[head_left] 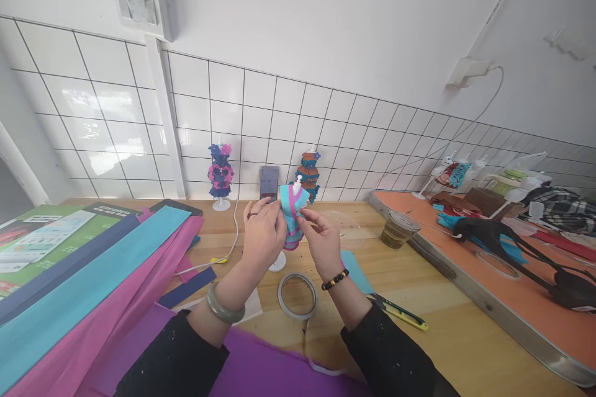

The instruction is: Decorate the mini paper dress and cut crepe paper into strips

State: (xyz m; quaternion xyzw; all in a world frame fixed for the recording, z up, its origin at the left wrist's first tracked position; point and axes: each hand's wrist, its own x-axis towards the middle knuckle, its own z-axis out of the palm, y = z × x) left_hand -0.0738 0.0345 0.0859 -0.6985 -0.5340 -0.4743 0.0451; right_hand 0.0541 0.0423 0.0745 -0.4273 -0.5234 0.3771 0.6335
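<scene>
A small white mannequin doll in a turquoise paper dress with a pink stripe point(293, 208) stands on a round white base on the wooden table. My left hand point(263, 232) is closed on the dress's left side, fingers pinching the paper. My right hand point(323, 239) pinches the dress's right edge near the shoulder. A roll of double-sided tape point(298, 296) lies just in front of the hands.
Sheets of turquoise, pink, purple and navy crepe paper point(84, 304) cover the left. Two finished dressed dolls point(220, 173) point(308, 173) and a phone point(269, 182) stand by the tiled wall. A yellow utility knife point(403, 314), a plastic cup point(399, 229) and an orange tray point(512, 310) sit at the right.
</scene>
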